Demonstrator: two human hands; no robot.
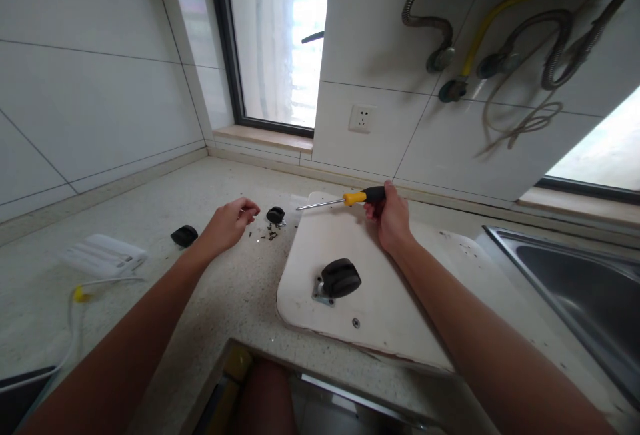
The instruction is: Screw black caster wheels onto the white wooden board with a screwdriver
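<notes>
I take the black caster (342,279) on the board as my clock's hub; its plate sits on the board's near-left part. My right hand (393,220), at one to two o'clock, is wrapped around the black-and-yellow handle of the screwdriver (356,198), which lies across my view at twelve, above the white board (315,242). Its tip points towards nine, near the loose caster (275,214) at ten to eleven. Small dark screws (271,233) are scattered just this side of that wheel. My left hand (231,223), at ten, has its fingertips drawn together; I cannot tell whether anything is pinched between them. Another caster (185,236) lies beyond my left wrist at nine to ten, and a white case-like object (104,254) with a cable (75,322) is further out at nine. My right forearm crosses the board and hides part of it from me. The metal sink (575,282) takes up three o'clock, hoses (450,15) run along the wall at one, and the wall socket (363,118) is at twelve.
</notes>
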